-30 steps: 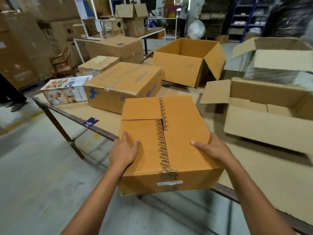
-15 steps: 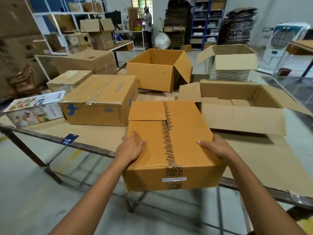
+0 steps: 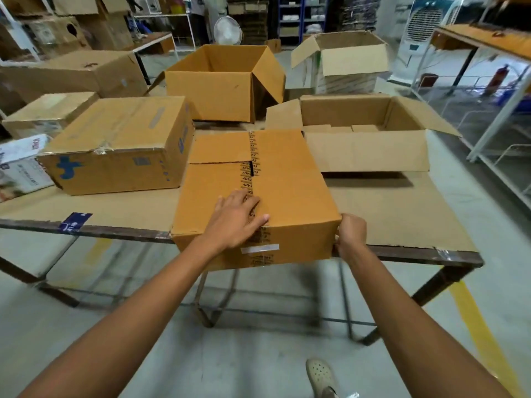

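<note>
**Steady the Taped Box at the Desk's Near Edge**

Nearest the person, the right hand (image 3: 349,238) grips the near right corner of the taped box (image 3: 293,196), curled tightly round the edge. The left hand (image 3: 235,222) lies flat on the lid with its fingers (image 3: 227,198) straight and slightly apart, across the printed tape (image 3: 249,170) that runs down the middle seam. The box sits on the desk (image 3: 402,214), its front face hanging a little past the near rim.

The step looks like settling the box before working on that seam. To do it well, the corner grip should brace while the flat palm pushes the box farther onto the desk, so that it cannot tip off the rim. There is little room. A closed box (image 3: 115,156) stands just to the left, a shallow open box (image 3: 365,155) is close on the right, and a deep open box (image 3: 212,93) stands beyond.
</note>
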Demonstrator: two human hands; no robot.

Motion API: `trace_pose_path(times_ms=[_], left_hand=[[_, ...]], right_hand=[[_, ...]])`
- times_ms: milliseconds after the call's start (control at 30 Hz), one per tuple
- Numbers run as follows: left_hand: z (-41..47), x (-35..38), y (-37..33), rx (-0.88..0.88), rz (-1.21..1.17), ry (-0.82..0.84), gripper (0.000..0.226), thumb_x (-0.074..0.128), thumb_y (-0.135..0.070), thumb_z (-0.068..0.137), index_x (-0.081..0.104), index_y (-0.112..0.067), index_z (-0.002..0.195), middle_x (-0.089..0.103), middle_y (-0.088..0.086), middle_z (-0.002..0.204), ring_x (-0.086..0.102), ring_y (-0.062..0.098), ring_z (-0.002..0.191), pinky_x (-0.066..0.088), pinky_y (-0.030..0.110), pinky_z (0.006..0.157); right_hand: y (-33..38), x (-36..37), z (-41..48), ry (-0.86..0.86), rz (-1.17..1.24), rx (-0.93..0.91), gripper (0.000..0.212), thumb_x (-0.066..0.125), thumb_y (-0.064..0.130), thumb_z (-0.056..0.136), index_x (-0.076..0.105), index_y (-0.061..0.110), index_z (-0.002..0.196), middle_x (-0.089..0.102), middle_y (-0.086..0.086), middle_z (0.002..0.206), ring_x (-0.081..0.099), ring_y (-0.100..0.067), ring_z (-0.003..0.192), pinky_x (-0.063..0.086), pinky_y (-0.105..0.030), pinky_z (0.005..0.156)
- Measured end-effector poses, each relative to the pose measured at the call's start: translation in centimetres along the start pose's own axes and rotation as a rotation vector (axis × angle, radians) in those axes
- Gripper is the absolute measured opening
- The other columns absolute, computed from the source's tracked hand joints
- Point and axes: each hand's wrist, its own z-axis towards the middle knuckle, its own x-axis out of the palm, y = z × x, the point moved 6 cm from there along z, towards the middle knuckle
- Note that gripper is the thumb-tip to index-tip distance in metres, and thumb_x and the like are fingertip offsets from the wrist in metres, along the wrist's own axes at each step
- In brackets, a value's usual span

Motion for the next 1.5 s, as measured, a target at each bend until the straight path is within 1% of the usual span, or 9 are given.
trace_pose_path(times_ms=[100, 233, 367, 767, 933, 1100, 1233, 1400, 1500], left_hand=[[-0.4, 0.7, -1.9, 0.014, 0.051, 0.006, 0.099, 0.001, -0.087, 0.08, 0.031, -0.028, 0.154, 0.022, 0.008, 0.164, 0.017, 0.028, 0.152, 0.013, 0.058, 0.122], [0.1, 1.0, -1.4, -0.097, 0.007, 0.0, 0.093, 0.009, -0.085, 0.084, 0.027, -0.028, 0.155, 0.018, 0.011, 0.165, 0.011, 0.029, 0.153, 0.008, 0.054, 0.122], [0.8, 0.3, -1.2, -0.147, -0.055, 0.021, 0.084, 0.015, -0.079, 0.09, 0.028, -0.028, 0.155, 0.019, 0.012, 0.165, 0.012, 0.03, 0.153, 0.007, 0.056, 0.121], [0.5, -7.9, 2.1, -0.192, -0.532, -0.099, 0.065, 0.03, -0.061, 0.101, 0.024, -0.029, 0.158, 0.019, -0.001, 0.166, 0.014, 0.02, 0.153, 0.011, 0.045, 0.124], [-0.3, -10.4, 2.8, -0.298, -0.937, -0.206, 0.092, 0.03, -0.085, 0.081, 0.021, -0.035, 0.158, 0.018, -0.009, 0.166, 0.013, 0.016, 0.153, 0.014, 0.051, 0.124], [-1.4, -10.2, 3.7, -0.306, -1.395, -0.247, 0.062, 0.033, -0.089, 0.079, 0.053, -0.058, 0.129, 0.065, -0.013, 0.131, 0.059, 0.004, 0.121, 0.045, 0.042, 0.105], [-1.9, -9.3, 4.0, -0.482, -1.499, -0.217, 0.074, 0.037, -0.094, 0.064, 0.062, -0.045, 0.113, 0.066, 0.003, 0.126, 0.057, 0.027, 0.12, 0.044, 0.059, 0.102], [-1.0, -12.3, 3.9, -0.461, -1.633, -0.101, 0.084, 0.05, -0.089, 0.068, 0.078, -0.021, 0.108, 0.075, 0.014, 0.109, 0.074, 0.032, 0.095, 0.06, 0.042, 0.07], [-0.2, -13.4, 3.6, -0.43, -1.689, -0.054, 0.068, 0.062, -0.072, 0.079, 0.073, -0.019, 0.12, 0.07, 0.02, 0.121, 0.068, 0.033, 0.109, 0.054, 0.051, 0.095]], right_hand=[[-4.1, -0.8, -2.5, -0.216, 0.122, 0.158, 0.011, 0.052, 0.014, 0.087, 0.059, 0.006, 0.091, 0.061, -0.01, 0.09, 0.054, -0.028, 0.076, 0.039, -0.038, 0.065], [-8.0, 2.2, -5.3, 0.032, 0.41, 0.596, 0.039, 0.053, 0.052, 0.09, 0.057, 0.016, 0.103, 0.058, -0.007, 0.103, 0.06, -0.028, 0.093, 0.053, -0.043, 0.081], [-7.1, 3.7, -5.3, 0.161, 0.635, 0.661, 0.054, 0.044, 0.055, 0.094, 0.056, 0.012, 0.124, 0.062, -0.021, 0.125, 0.062, -0.041, 0.112, 0.053, -0.054, 0.095], [5.3, 7.2, -6.5, 0.417, 0.618, 0.156, 0.057, 0.051, 0.066, 0.085, 0.066, 0.026, 0.124, 0.073, -0.013, 0.115, 0.064, -0.031, 0.113, 0.052, -0.056, 0.094], [11.2, 9.2, -9.0, 0.403, 0.417, -0.067, 0.037, 0.049, 0.063, 0.092, 0.064, 0.04, 0.115, 0.075, 0.001, 0.103, 0.065, -0.02, 0.103, 0.053, -0.041, 0.073], [16.4, 11.1, -10.4, 0.424, 0.232, -0.312, 0.037, 0.056, 0.058, 0.093, 0.052, 0.035, 0.122, 0.063, 0.015, 0.107, 0.057, -0.007, 0.101, 0.044, -0.03, 0.069], [17.7, 11.6, -10.8, 0.443, 0.088, -0.438, 0.038, 0.06, 0.052, 0.093, 0.051, 0.032, 0.124, 0.061, 0.016, 0.112, 0.055, -0.006, 0.105, 0.044, -0.03, 0.078], [17.5, 11.0, -11.3, 0.435, 0.111, -0.467, 0.037, 0.059, 0.045, 0.096, 0.05, 0.027, 0.127, 0.063, 0.011, 0.115, 0.057, -0.005, 0.105, 0.044, -0.027, 0.076], [18.2, 10.7, -12.1, 0.414, 0.099, -0.532, 0.039, 0.059, 0.049, 0.095, 0.053, 0.025, 0.124, 0.064, 0.011, 0.114, 0.058, -0.003, 0.101, 0.042, -0.024, 0.072]])
